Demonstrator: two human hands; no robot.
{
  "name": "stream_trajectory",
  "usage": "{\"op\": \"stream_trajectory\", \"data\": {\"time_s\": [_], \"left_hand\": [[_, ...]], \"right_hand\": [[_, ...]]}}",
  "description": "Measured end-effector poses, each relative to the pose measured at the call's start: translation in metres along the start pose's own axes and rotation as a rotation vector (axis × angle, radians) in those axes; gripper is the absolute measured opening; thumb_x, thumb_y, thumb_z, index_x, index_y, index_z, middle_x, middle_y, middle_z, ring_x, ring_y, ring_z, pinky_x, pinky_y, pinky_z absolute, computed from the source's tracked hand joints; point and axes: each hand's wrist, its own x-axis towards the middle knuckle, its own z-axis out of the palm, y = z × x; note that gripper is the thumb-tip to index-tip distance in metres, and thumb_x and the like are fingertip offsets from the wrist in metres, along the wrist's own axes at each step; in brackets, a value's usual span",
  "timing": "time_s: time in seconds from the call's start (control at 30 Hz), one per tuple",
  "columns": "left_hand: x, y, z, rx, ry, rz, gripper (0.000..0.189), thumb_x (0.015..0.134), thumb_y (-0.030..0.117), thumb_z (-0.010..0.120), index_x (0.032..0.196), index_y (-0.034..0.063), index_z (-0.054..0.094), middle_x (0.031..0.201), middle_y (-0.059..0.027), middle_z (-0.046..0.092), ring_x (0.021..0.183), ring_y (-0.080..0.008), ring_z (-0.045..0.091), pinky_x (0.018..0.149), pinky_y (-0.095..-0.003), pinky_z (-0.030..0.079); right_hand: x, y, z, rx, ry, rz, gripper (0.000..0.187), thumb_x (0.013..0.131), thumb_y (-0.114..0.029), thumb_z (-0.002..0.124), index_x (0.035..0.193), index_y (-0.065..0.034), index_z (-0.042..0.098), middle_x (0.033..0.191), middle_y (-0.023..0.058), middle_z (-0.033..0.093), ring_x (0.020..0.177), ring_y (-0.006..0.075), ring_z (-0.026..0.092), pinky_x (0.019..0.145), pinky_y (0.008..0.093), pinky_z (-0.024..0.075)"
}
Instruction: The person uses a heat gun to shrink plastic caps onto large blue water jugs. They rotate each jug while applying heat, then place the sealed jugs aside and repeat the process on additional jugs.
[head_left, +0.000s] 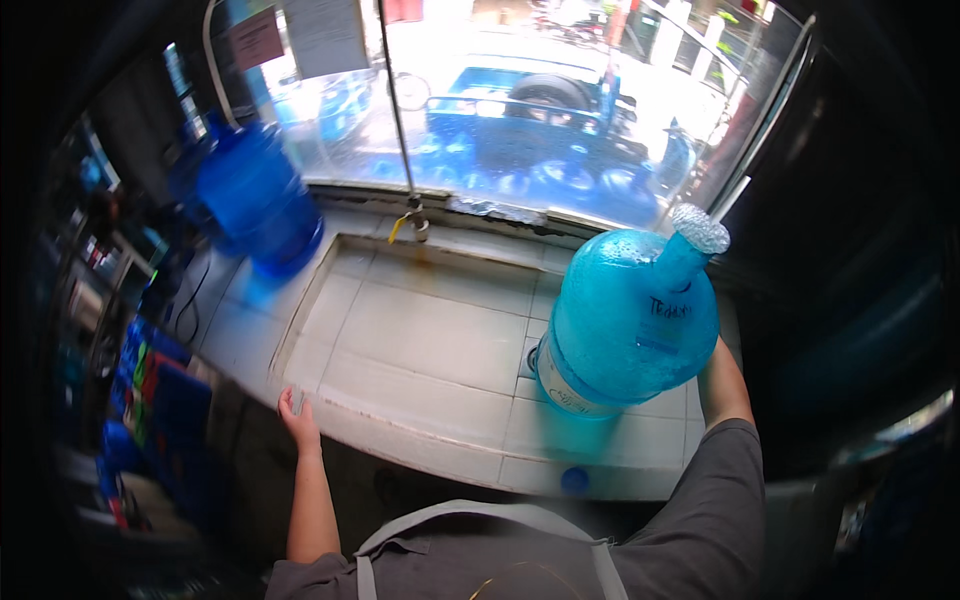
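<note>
A large light-blue water jug (626, 322) stands at the right of a tiled basin (420, 322). Crumpled silvery wrapping (701, 229) covers its neck, and its shoulder bears handwriting. My right forearm (724, 382) reaches behind the jug's right side, where the jug hides my right hand. Near the counter's front left edge is my left hand (300, 421), empty, its fingers apart. A round blue cap (575, 480) lies at the front edge below the jug.
A darker blue water jug (259, 191) stands at the back left. A tap with a yellow lever (400, 227) rises at the basin's back edge. Beside the light-blue jug is a metal drain (532, 358). Beyond the window (465, 169), several jugs and a spare tyre (551, 91) show.
</note>
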Motion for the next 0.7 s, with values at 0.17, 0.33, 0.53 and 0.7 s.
{"op": "stream_trajectory", "data": {"time_s": [0.17,0.33,0.53,0.7], "left_hand": [[-0.050,0.044,-0.049,0.033,0.084,-0.117,0.033,0.079,0.003,0.058,0.112,0.0026,0.057,0.117,-0.0085,0.054,0.112,-0.0211,0.048,0.101,-0.0343,0.035],[-0.081,0.073,-0.042,-0.044,0.097,-0.108,0.029,0.080,0.003,0.057,0.109,0.0023,0.059,0.110,-0.0076,0.058,0.107,-0.0201,0.050,0.099,-0.0332,0.036],[-0.130,0.123,-0.005,-0.192,-0.118,-0.083,0.027,0.079,0.001,0.058,0.105,0.0021,0.061,0.105,-0.0060,0.058,0.097,-0.0160,0.054,0.085,-0.0290,0.042],[-0.177,0.205,0.033,-0.124,-0.478,0.102,0.025,0.078,0.002,0.063,0.102,0.0064,0.062,0.095,-0.0050,0.063,0.090,-0.0142,0.060,0.077,-0.0281,0.045]], "right_hand": [[0.026,0.007,0.026,-0.019,-0.114,-0.001,0.049,0.083,-0.027,0.060,0.125,-0.0070,0.045,0.132,0.0152,0.041,0.118,0.0339,0.043,0.095,0.0431,0.0401],[0.027,0.007,0.040,-0.005,-0.146,-0.013,0.050,0.083,-0.028,0.059,0.126,-0.0073,0.044,0.133,0.0151,0.039,0.119,0.0338,0.041,0.096,0.0432,0.0395],[0.014,0.015,0.046,0.002,-0.161,-0.023,0.052,0.083,-0.028,0.059,0.128,-0.0076,0.042,0.134,0.0150,0.037,0.120,0.0337,0.039,0.097,0.0433,0.0389],[0.013,0.019,0.049,0.013,-0.164,-0.024,0.053,0.084,-0.029,0.059,0.129,-0.0079,0.041,0.135,0.0150,0.035,0.121,0.0337,0.038,0.097,0.0434,0.0384]]}}
